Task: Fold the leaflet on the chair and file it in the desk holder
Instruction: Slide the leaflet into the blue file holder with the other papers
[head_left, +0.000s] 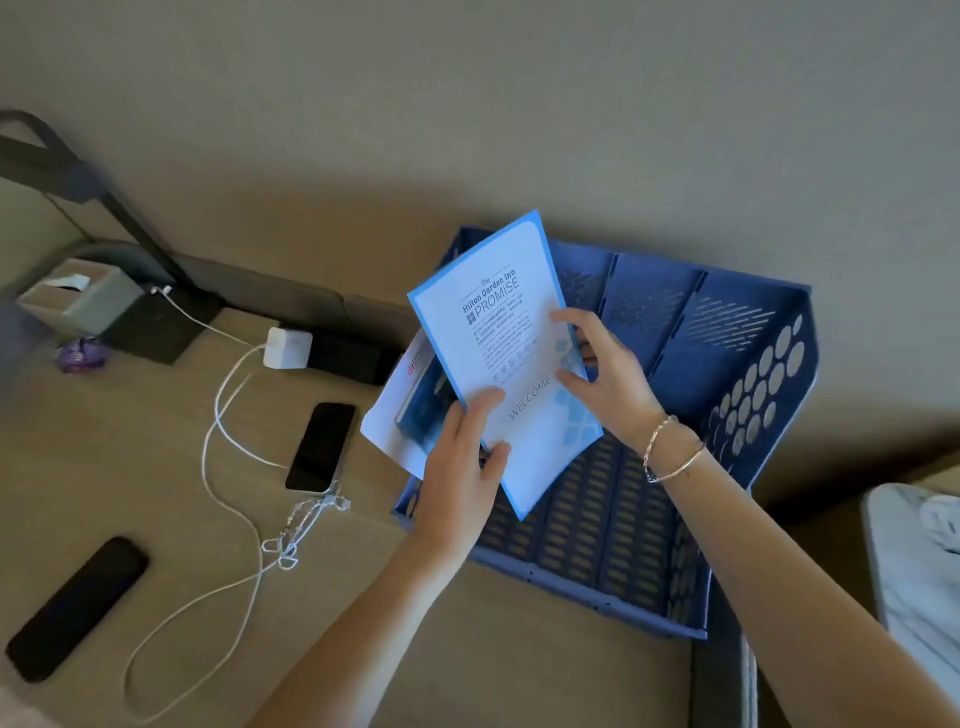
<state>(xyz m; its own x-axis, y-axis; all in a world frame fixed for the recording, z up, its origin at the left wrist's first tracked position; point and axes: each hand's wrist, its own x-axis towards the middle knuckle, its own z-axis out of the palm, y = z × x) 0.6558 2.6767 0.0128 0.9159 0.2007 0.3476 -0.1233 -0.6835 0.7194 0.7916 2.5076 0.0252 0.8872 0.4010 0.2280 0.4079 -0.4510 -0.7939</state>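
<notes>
A folded white leaflet with a blue border and dark print is held up over the left compartments of a blue perforated desk holder. My left hand pinches its lower left edge, thumb on the printed face. My right hand grips the right edge, fingers partly behind the sheet. Other papers stand in the holder's leftmost slot, behind the leaflet. The leaflet's lower corner hangs above the holder's slotted floor.
On the wooden desk lie a black phone, a white charger with a looping cable, and a black remote. A tissue box and a lamp base stand at the back left. A white cloth sits at the right.
</notes>
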